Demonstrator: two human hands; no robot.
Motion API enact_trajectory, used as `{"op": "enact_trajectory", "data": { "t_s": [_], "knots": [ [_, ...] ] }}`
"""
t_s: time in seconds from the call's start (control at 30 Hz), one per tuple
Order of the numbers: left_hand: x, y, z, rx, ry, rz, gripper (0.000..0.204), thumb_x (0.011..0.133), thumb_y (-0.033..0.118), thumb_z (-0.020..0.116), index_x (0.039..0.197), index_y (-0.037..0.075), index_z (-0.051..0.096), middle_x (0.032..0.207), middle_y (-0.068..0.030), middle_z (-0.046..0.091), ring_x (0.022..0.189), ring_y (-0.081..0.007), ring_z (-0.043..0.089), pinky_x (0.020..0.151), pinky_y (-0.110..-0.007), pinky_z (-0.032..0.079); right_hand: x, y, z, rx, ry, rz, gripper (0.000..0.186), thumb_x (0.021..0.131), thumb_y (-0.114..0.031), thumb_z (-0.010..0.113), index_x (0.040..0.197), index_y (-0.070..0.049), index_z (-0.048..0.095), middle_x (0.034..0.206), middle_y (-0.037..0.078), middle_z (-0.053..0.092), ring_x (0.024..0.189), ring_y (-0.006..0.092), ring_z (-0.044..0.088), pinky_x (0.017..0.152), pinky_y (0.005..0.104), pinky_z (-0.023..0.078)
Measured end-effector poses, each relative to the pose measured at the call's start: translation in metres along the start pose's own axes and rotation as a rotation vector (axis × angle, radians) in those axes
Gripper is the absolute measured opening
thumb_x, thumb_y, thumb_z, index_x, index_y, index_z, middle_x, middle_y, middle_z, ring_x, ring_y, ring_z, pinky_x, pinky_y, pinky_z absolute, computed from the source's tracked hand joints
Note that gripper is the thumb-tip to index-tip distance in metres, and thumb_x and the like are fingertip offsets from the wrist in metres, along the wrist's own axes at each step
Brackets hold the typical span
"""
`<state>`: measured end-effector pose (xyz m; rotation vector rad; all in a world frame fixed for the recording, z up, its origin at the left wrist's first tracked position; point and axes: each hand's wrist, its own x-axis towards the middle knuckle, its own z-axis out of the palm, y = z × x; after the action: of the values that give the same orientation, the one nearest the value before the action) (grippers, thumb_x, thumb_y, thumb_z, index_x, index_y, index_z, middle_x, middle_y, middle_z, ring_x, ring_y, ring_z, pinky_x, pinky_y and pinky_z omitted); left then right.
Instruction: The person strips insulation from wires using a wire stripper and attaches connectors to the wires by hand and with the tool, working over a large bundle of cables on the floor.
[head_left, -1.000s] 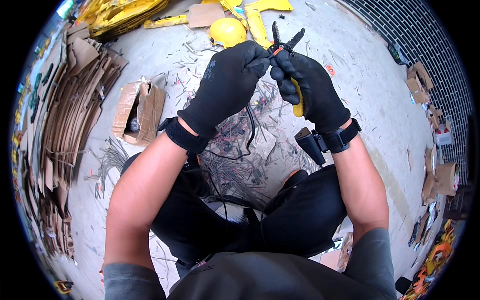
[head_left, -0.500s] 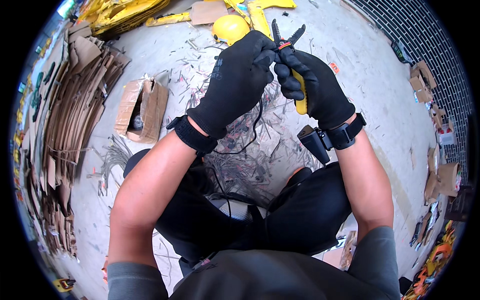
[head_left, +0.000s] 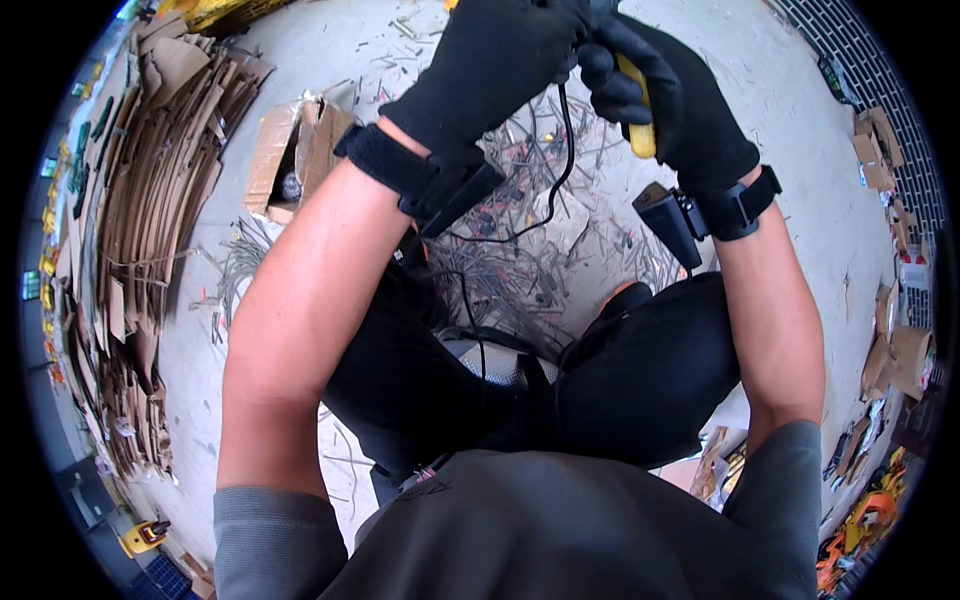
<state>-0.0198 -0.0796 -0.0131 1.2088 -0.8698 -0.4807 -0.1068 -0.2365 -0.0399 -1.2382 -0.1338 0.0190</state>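
Both my hands wear black gloves and meet at the top edge of the head view. My right hand (head_left: 690,105) is wrapped round a pair of wire strippers; a yellow handle (head_left: 640,115) sticks out below the fingers. Their jaws are cut off by the picture edge or covered by the gloves. My left hand (head_left: 495,65) is closed beside them, pinching a black cable (head_left: 568,150). The cable hangs from between my hands and curves down toward my lap. Exactly where it meets the tool is hidden.
Cut cable scraps (head_left: 500,292) litter the floor before my folded legs. An open cardboard box (head_left: 273,165) stands left of them, with a tall pile of flattened cardboard (head_left: 150,200) farther left. More cardboard pieces (head_left: 878,150) line the brick wall at right.
My hands sit higher in the picture, and the whole view has shifted. The open stripper jaws and most of the yellow helmet have left sight. Both grips look the same.
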Motion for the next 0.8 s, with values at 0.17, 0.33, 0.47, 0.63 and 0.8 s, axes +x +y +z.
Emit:
{"op": "enact_trajectory", "data": {
  "t_s": [0.17, 0.33, 0.47, 0.63, 0.8],
  "knots": [
    [0.002, -0.015, -0.015, -0.014, 0.084, -0.093, 0.020, 0.100, 0.014, 0.050, 0.090, 0.001, 0.061, 0.077, -0.0092, 0.068, 0.058, -0.0098, 0.057, 0.052, -0.023, 0.046, 0.011, -0.008, 0.019, 0.016, 0.126, 0.150, 0.028, 0.103, -0.031, 0.052, 0.099, -0.005, 0.060, 0.077, -0.002, 0.053, 0.054, 0.0030, 0.042, 0.044, 0.0173, 0.032],
    [0.010, -0.020, -0.021, 0.136, 0.107, -0.031, 0.020, 0.099, 0.013, 0.050, 0.086, 0.001, 0.060, 0.075, -0.0095, 0.067, 0.053, -0.0101, 0.055, 0.050, -0.023, 0.046, 0.018, -0.003, 0.018, -0.101, 0.150, 0.133, 0.033, 0.104, -0.034, 0.051, 0.094, -0.005, 0.062, 0.074, -0.003, 0.054, 0.053, 0.0027, 0.042, 0.044, 0.0181, 0.032],
    [0.006, -0.018, -0.020, 0.226, 0.118, -0.011, 0.024, 0.101, 0.015, 0.049, 0.084, 0.002, 0.059, 0.072, -0.0073, 0.066, 0.056, -0.0100, 0.056, 0.051, -0.024, 0.046, 0.016, 0.007, 0.024, -0.061, 0.173, 0.089, 0.032, 0.105, -0.035, 0.049, 0.101, -0.005, 0.059, 0.078, -0.001, 0.054, 0.056, 0.0045, 0.044, 0.045, 0.0189, 0.033],
    [0.004, -0.024, -0.017, 0.179, 0.074, 0.019, 0.027, 0.101, 0.013, 0.047, 0.083, -0.001, 0.061, 0.070, -0.0064, 0.064, 0.058, -0.0101, 0.057, 0.054, -0.024, 0.047, 0.015, 0.004, 0.012, 0.262, 0.045, 0.177, 0.031, 0.106, -0.036, 0.045, 0.110, -0.007, 0.054, 0.082, 0.003, 0.055, 0.057, 0.0062, 0.043, 0.044, 0.0192, 0.032],
    [0.006, -0.029, -0.021, 0.207, 0.036, 0.094, 0.029, 0.100, 0.012, 0.049, 0.079, -0.001, 0.062, 0.069, -0.0067, 0.064, 0.059, -0.0119, 0.058, 0.054, -0.026, 0.047, 0.016, 0.003, 0.001, 0.318, -0.052, 0.211, 0.027, 0.107, -0.030, 0.044, 0.105, -0.006, 0.056, 0.079, -0.001, 0.053, 0.049, 0.0023, 0.034, 0.041, 0.0171, 0.028]
  ]
}}
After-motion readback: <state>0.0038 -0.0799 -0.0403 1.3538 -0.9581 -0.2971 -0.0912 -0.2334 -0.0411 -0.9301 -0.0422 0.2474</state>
